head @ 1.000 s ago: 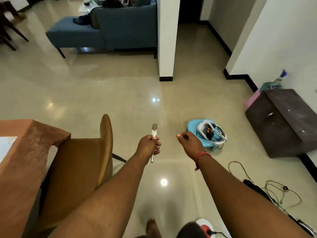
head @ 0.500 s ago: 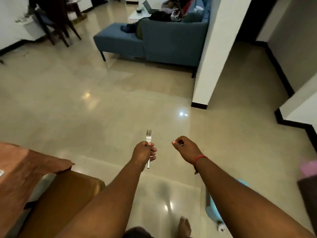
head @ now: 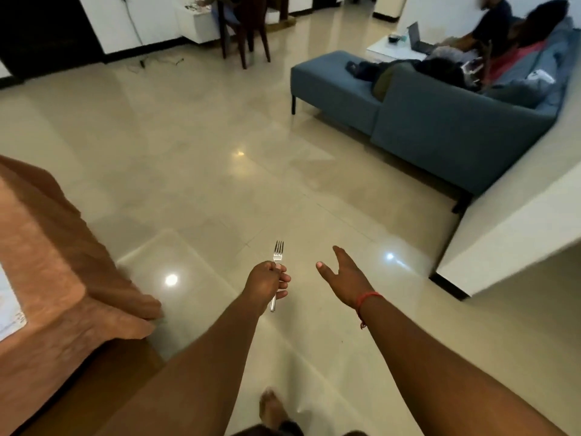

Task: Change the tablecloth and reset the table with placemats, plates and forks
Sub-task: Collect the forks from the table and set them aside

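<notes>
One fork (head: 278, 268) is in view, gripped upright in the left hand (head: 266, 283): the fingers curl round the middle of the handle, the tines stand above the fist and the handle's end pokes out below it. The right hand (head: 341, 276) is near it on the right, apart from it, with fingers straight and thumb spread, holding nothing. A red thread (head: 368, 297) circles the right wrist. Both arms reach forward over a glossy tiled floor (head: 220, 171).

At the left edge stands the table, covered by a brown tablecloth (head: 53, 262) whose corner hangs down; the fork is well to the right of it, over the floor. A white placemat (head: 8, 313) lies on the cloth at the frame's edge, with a faint pattern too small to make out. No readable writing or brand shows anywhere.

Farther off, a blue sofa (head: 440, 130) holds seated people, and a bare foot (head: 272, 409) shows at the bottom.
</notes>
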{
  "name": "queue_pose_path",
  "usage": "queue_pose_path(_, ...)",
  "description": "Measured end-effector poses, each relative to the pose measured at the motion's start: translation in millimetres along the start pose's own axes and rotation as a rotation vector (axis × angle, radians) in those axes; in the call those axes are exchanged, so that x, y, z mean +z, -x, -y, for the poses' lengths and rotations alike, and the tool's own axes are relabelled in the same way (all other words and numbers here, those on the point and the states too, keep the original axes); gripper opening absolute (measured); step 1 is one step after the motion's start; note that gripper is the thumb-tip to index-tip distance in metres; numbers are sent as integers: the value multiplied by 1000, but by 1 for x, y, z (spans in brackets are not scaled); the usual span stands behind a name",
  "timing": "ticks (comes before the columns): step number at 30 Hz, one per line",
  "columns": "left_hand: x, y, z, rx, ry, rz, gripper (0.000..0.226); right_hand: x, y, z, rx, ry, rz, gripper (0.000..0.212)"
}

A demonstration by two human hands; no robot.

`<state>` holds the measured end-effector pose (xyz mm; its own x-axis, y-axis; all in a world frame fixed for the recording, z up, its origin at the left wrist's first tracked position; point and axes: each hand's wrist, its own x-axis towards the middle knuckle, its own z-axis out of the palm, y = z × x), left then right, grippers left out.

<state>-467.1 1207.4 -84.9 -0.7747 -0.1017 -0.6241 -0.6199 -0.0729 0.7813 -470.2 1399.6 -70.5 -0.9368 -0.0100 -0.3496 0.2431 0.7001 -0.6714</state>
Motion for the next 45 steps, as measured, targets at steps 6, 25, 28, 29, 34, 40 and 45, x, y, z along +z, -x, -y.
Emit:
queue_pose_path(6,-57,-73,-72,2,130,-126,23,19,-120,83,-150,143,150,80)
queue_pose_path(25,-344,-149,-136,-21,710,-955,24,270,-334,411,-870,555,860,81)
queue_pose_path(28,-400,-135,-120,-47,787,-1091,22,328,-322,459,-977,611,934,80)
queue_pose_path(29,-419,-130,-112,-56,816,-1122,21,350,-314,474,-1007,608,955,80)
queue_pose_path(34,-511,-97,-72,-156,1002,-1273,18,449,-262,539,-1095,714,1098,73)
queue_pose_path(40,-576,-60,-39,-161,1220,-1398,17,546,-208,587,-1237,895,1195,84)
queue_pose_path(45,-616,-28,2,-144,1352,-1560,16,636,-151,627,-1563,1060,1276,63)
